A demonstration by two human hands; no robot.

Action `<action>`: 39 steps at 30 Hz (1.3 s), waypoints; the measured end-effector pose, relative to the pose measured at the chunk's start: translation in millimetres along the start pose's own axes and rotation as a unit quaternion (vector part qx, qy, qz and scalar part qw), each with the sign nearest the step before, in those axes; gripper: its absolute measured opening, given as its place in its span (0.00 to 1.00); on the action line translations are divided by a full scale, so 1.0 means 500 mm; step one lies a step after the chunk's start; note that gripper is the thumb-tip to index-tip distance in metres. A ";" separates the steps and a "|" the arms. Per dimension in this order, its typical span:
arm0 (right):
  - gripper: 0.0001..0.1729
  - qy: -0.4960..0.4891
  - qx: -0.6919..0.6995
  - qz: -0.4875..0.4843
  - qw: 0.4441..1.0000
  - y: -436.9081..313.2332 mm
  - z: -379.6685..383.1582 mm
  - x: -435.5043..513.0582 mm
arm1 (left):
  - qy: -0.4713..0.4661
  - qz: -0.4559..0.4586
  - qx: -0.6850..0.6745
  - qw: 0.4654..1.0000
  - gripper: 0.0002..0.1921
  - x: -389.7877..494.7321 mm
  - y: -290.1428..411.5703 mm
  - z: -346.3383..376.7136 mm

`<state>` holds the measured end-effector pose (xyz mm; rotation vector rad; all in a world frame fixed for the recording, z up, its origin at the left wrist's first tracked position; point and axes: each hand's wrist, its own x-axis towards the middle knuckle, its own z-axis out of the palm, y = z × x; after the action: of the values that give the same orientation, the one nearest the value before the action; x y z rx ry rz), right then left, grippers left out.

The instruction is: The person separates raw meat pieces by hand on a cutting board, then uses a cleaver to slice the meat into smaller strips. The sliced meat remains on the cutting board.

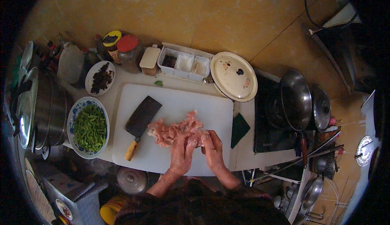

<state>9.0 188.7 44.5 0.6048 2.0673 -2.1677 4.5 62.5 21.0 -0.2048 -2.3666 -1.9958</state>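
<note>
Raw pale-pink meat pieces (175, 129) lie heaped on the white cutting board (137, 94). My left hand (182, 153) is at the heap's near right side, its thumb and fingers pinching a piece of meat. My right hand (213, 149) grips the same piece from the right, between thumb and fingertips. The far side of that piece merges with the heap. Left of the meat lies a cleaver (143, 117) with a dark blade and a wooden handle, touched by neither hand.
On the left stand a bowl of chopped green vegetables (91, 127), a dish of dark pieces (102, 78) and a steel pot (51, 112). Behind the board are jars, a seasoning box (184, 63) and a lidded enamel pot (234, 76). A wok (295, 100) stands at right.
</note>
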 end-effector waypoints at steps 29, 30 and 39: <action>0.13 0.000 0.010 -0.049 0.999 0.006 0.008 -0.011 | 0.027 -0.008 -0.055 0.998 0.14 -0.018 -0.020 0.023; 0.13 0.001 0.013 -0.048 0.999 0.007 0.008 -0.011 | 0.031 -0.005 -0.062 0.998 0.15 -0.018 -0.017 0.024; 0.12 -0.008 0.046 -0.114 0.992 0.015 0.022 -0.010 | 0.024 -0.146 -0.172 0.974 0.15 -0.030 0.004 0.024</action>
<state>13.5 176.3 39.3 0.3722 2.1318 -2.3934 20.2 73.4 19.2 0.1928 -2.1066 -2.5043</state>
